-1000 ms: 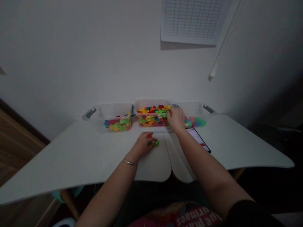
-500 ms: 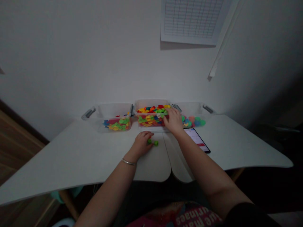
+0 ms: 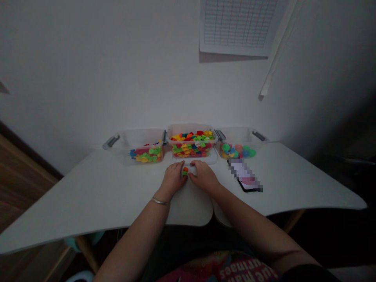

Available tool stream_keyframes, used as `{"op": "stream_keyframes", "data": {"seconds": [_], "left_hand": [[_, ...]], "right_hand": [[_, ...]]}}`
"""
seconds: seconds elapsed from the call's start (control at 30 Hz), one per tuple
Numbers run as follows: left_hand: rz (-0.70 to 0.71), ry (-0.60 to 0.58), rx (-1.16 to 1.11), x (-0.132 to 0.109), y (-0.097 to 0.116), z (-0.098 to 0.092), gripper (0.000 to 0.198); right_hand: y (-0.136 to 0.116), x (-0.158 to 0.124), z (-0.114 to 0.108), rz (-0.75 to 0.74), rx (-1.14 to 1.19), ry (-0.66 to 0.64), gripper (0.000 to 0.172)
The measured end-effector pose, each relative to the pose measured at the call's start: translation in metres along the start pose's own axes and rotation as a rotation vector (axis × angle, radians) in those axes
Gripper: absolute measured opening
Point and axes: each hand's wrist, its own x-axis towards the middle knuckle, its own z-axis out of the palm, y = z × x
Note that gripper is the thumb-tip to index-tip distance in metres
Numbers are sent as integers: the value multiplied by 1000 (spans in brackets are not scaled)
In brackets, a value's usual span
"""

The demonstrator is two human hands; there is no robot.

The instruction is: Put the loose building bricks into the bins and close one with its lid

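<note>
Near the middle of the table, my left hand (image 3: 174, 177) has its fingers and thumb closed around a small orange and green toy brick piece (image 3: 185, 171). Right beside it is my right hand (image 3: 203, 176), its thumb and fingertips pointing at the piece with a gap between them. No brick shows in that gap; whether anything lies under the palm is hidden. Just behind both hands stands a clear plastic box (image 3: 192, 141) full of red, yellow, green, orange and blue bricks.
To the left is another clear box (image 3: 143, 147) with mixed plastic pieces, to the right a third box (image 3: 237, 143) with round coloured pieces. A white lid (image 3: 213, 158) lies by the middle box. A phone (image 3: 245, 175) rests right of my right hand. The wall is directly behind.
My right hand has come back from the middle box to beside my left hand. The loose green brick on the table is now out of sight. My left hand has barely moved.
</note>
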Motion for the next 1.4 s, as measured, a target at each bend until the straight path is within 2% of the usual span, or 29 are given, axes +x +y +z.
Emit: {"op": "stream_keyframes", "data": {"seconds": [0.13, 0.27, 0.47, 0.7, 1.0, 1.07, 1.17, 1.27, 1.4], "left_hand": [[-25, 25, 7, 1, 0, 1, 60], [-13, 5, 6, 1, 1, -1, 55], [34, -40, 8, 2, 1, -3, 52], [36, -72, -1, 3, 4, -6, 47], [70, -54, -34, 2, 4, -7, 44], [72, -49, -36, 2, 4, -7, 42], [84, -52, -36, 2, 4, -6, 36], [95, -66, -40, 2, 3, -6, 30], [88, -76, -59, 1, 4, -7, 30]], "right_hand": [[0, -7, 1, 36, -42, -59, 32], [0, -15, 2, 70, -44, -113, 31], [-4, -24, 3, 9, -129, -153, 30], [1, -23, 7, 5, -126, -163, 19], [14, -21, 13, 29, 24, -106, 20], [15, -18, 10, 41, 86, -57, 20], [18, -8, 1, -19, 183, 98, 18], [23, 8, -15, -85, 257, 278, 13], [29, 32, -38, -73, 308, 457, 7]]}}
